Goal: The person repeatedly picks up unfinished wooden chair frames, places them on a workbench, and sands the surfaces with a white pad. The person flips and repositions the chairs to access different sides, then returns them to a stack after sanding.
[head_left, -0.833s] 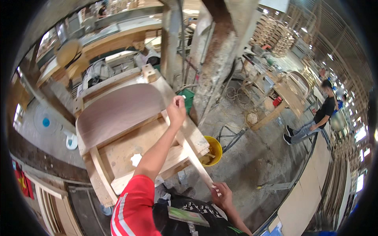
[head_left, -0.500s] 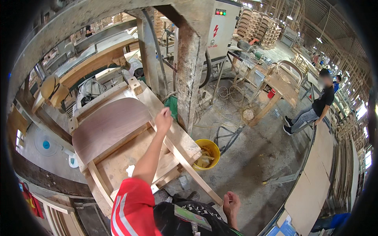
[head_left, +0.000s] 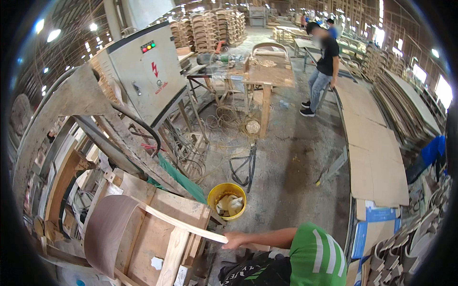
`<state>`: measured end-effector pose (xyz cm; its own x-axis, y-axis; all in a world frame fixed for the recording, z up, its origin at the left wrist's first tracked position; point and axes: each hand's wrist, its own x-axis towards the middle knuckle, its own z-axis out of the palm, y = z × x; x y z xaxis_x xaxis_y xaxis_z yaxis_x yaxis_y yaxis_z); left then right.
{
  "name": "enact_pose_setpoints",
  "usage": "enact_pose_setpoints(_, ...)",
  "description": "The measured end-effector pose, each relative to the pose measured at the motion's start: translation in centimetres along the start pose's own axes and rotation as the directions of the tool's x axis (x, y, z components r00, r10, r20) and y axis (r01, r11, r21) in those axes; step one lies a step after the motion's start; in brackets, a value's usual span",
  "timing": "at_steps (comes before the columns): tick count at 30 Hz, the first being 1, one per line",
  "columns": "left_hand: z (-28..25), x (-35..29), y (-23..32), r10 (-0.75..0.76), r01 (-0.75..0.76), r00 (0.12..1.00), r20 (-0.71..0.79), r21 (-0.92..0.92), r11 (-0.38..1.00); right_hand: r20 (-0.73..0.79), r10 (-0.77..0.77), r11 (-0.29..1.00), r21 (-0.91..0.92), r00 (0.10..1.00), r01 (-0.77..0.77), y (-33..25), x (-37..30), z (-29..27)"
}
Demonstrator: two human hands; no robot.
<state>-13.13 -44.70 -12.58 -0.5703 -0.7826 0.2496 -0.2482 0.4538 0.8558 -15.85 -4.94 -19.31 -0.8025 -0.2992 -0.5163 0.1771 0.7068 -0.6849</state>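
My right hand [head_left: 234, 240], at the end of a green sleeve, is closed around the near end of a long pale wooden bar [head_left: 183, 223]. The bar's far end meets a brown wood-grain panel [head_left: 109, 231] with a rounded edge. This panel lies tilted at the left of a wooden worktable [head_left: 191, 204]. A second pale bar [head_left: 125, 279] shows below the panel, partly cut off by the picture's edge. Near the panel, a small white irregular piece [head_left: 156, 262] rests on the worktable. My left hand is out of view.
A yellow bucket [head_left: 210, 202] with scraps stands beyond the worktable. Behind are a grey electrical cabinet [head_left: 143, 71] and a metal frame [head_left: 71, 102]. Cardboard sheets [head_left: 369, 138] cover a long bench at the right, where a person in black [head_left: 327, 59] stands.
My view has swung to the right. My left hand, earlier by the panel's right corner, has left the picture. My right hand is now closed on the bar's near end.
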Motion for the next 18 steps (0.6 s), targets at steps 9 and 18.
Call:
enact_pose_setpoints(9, -0.9, -3.4, 0.8, 0.009, 0.005, 0.985, 0.171, -0.082, 0.997, -0.159, 0.001, 1.0, 0.022, 0.987, 0.002, -5.3, -6.0, -0.4)
enact_pose_setpoints(18, -4.2, -5.5, -0.4, -0.018, 0.056, 0.967, 0.253, -0.144, 0.988, -0.278, -0.116, 0.99, -0.111, 0.953, 0.087, -3.7, -12.9, -0.4)
